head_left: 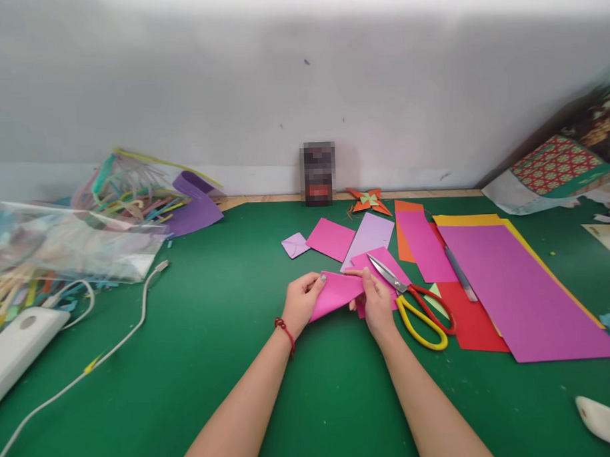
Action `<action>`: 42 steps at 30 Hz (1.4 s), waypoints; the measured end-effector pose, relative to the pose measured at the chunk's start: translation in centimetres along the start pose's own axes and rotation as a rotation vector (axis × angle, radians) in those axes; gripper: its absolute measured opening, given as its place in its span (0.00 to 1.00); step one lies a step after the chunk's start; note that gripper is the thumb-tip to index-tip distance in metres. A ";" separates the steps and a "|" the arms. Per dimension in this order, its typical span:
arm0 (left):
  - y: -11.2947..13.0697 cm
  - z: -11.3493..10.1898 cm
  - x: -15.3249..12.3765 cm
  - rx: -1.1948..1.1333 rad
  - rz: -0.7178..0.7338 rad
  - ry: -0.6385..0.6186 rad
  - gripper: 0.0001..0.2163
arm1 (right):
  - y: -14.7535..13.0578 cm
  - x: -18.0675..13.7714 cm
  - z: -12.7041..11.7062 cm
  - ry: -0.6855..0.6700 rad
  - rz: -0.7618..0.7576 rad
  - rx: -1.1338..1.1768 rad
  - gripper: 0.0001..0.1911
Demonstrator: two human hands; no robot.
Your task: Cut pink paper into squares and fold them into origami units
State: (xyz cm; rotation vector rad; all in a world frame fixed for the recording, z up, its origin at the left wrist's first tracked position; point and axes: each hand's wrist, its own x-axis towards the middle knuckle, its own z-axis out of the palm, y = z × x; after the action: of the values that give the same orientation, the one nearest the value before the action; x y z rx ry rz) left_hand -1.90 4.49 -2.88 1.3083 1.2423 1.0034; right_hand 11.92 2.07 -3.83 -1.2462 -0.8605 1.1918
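Note:
Between my hands is a sheet of pink paper point(334, 295), tilted and held just above the green table. My left hand point(303, 300) pinches its left edge, and a red cord bracelet circles that wrist. Closed on the paper's right end is my right hand point(375, 298), with some fingers hidden beneath it. Scissors point(404, 293) with one red and one yellow handle lie slightly spread beside my right hand, on top of another pink paper piece point(383, 258). Beyond my hands lie a pink rectangle point(331, 239), a lilac strip point(369, 236) and a small folded lilac envelope shape point(295, 245).
Purple sheets point(531, 280), a red sheet point(476, 326) and a pen point(461, 274) lie right. An orange pinwheel shape point(369, 200) rests near the wall by a dark blurred box point(318, 175). Left are a white power bank point(26, 345), a cable point(124, 351) and plastic bags point(135, 241). A white mouse point(604, 421) sits front right.

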 end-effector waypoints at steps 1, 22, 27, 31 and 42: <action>-0.1 0.0 0.0 0.004 0.004 0.001 0.15 | 0.0 0.0 0.0 -0.001 0.000 -0.001 0.27; -0.2 -0.3 0.1 -0.007 0.033 0.098 0.15 | -0.2 -0.4 0.4 -0.171 -0.027 -0.269 0.23; -0.1 -0.3 -0.1 0.025 0.035 0.101 0.15 | -0.1 -0.7 0.3 -0.293 -0.040 -0.348 0.21; -0.2 -0.3 -0.2 0.055 0.047 0.082 0.14 | 0.1 -0.7 0.2 -0.296 -0.023 -0.379 0.23; -0.2 -0.2 0.0 -0.032 0.028 0.054 0.14 | -0.1 -0.8 0.2 -0.263 -0.014 -0.426 0.22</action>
State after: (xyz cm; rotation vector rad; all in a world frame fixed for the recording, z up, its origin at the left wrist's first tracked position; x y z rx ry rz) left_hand -2.15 4.45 -3.08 1.2851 1.2464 1.0805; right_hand 11.58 1.39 -3.65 -1.4340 -1.3690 1.2161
